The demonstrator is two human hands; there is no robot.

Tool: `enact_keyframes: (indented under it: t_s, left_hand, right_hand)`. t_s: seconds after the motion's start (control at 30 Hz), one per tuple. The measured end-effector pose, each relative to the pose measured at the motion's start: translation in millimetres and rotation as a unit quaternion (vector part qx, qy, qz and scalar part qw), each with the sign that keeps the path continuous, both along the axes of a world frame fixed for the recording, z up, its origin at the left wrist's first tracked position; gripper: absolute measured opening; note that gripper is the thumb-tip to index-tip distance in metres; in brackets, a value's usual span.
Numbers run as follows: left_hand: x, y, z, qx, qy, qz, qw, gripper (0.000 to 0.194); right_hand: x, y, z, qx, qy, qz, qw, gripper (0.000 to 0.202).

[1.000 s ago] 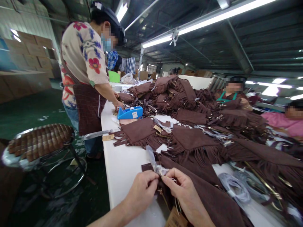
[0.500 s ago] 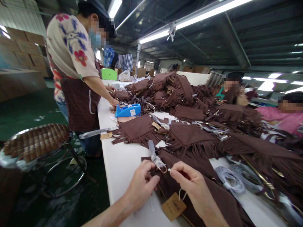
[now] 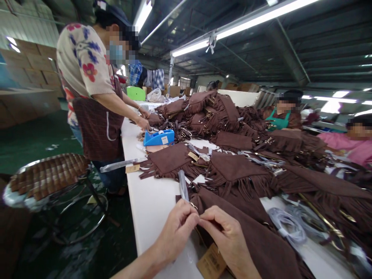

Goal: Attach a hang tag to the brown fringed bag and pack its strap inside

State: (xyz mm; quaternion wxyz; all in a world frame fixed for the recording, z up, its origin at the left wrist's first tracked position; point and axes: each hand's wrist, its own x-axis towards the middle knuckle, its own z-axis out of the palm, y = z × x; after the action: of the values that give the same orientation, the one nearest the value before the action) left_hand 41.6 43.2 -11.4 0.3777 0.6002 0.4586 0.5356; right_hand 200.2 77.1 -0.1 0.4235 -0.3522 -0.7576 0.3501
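Left hand [image 3: 176, 228] and right hand [image 3: 226, 237]: each grip pinched closed, fingertips meeting; cannot tell what they hold. Brown bag [image 3: 258, 228] lies beneath, on white surface [image 3: 148, 201]; tag [image 3: 212, 263] beside right hand.

A factory workshop is indicated by the long table [image 3: 151, 209], on which many matching brown fringed bags [image 3: 200, 119] are heaped. Cardboard boxes [image 3: 37, 73] are stacked at the left, tube lights [image 3: 261, 24] are hung beneath a dark roof [image 3: 334, 46], and aprons [image 3: 97, 128] are worn by two co-workers [image 3: 84, 58].
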Motion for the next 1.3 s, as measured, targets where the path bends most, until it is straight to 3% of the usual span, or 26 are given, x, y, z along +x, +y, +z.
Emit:
enact_keyframes:
  t_s: [0.13,0.27,0.37,0.77,0.97,1.03,1.1,1.2,1.3]
  left_hand:
    - [2,6,-2.9,-0.018,-0.014,-0.004,1.0,0.035]
    - [-2,8,-7.9,-0.008,-0.032,0.0,0.999,0.029]
    - [-5,8,-9.7,0.0,-0.04,0.002,0.999,0.023]
    - [-8,5,-9.8,0.012,-0.006,0.014,1.0,0.014]
    - [-38,6,0.2,0.042,0.137,0.074,0.987,0.021]
    - [-49,9,5.4,0.095,0.241,0.034,0.965,0.039]
    - [-55,13,11.0,0.141,0.34,-0.045,0.929,0.051]
    - [-56,24,17.3,0.163,0.424,-0.123,0.883,0.037]
    - [-55,33,19.6,0.154,0.455,-0.112,0.87,0.021]
  right_hand:
    - [-6,-2,-2.6,0.03,-0.017,0.004,0.999,0.021]
    - [-4,1,-5.0,-0.029,-0.031,-0.01,0.999,0.014]
    - [0,2,-3.9,-0.058,-0.019,-0.011,0.998,0.021]
    - [-5,-1,-0.2,-0.03,-0.082,-0.02,0.996,0.023]
    - [3,3,-0.5,-0.038,-0.066,-0.049,0.996,0.026]
    - [4,5,-0.6,-0.046,-0.065,-0.044,0.996,0.025]
    - [5,6,-1.5,-0.046,-0.073,-0.034,0.996,0.023]
    - [5,7,-3.8,-0.038,-0.086,-0.021,0.995,0.023]
    - [5,7,-5.7,-0.036,-0.096,-0.014,0.995,0.024]
